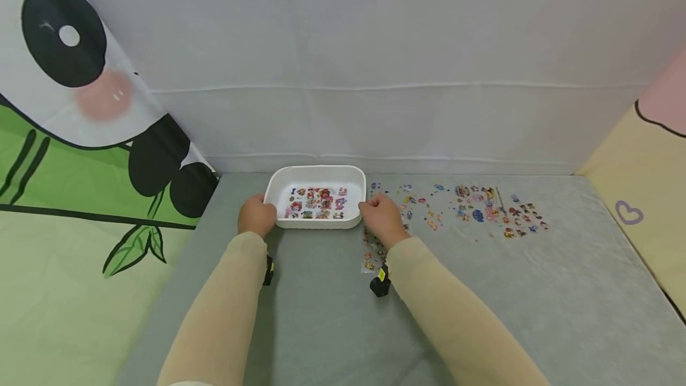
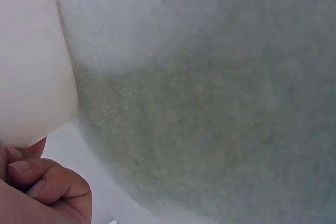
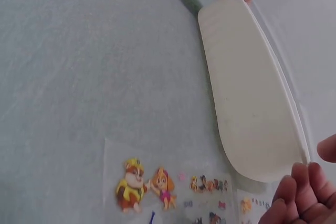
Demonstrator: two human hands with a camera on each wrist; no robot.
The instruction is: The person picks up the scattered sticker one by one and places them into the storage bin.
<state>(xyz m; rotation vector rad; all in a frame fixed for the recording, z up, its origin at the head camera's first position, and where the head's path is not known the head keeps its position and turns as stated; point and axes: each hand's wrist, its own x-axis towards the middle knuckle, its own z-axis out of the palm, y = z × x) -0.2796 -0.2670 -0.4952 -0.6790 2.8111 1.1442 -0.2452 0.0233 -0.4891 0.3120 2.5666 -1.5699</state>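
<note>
A white shallow tray (image 1: 319,224) with rounded corners is between the two hands at the back of the table. A sheet of small colourful cartoon stickers (image 1: 317,202) lies inside it. My left hand (image 1: 258,215) grips the tray's left end, its curled fingers low in the left wrist view. On the other side, my right hand (image 1: 383,217) holds the right rim near the front corner. The right wrist view shows fingertips (image 3: 300,171) against that corner, with the thumb over the rim side.
Clear sticker sheets (image 1: 370,258) lie partly under the right forearm, with cartoon dogs in the right wrist view. More stickers (image 1: 490,210) spread over the grey cloth (image 1: 321,302) to the right. A white curtain (image 1: 375,76) hangs behind the table, and printed cloths flank it.
</note>
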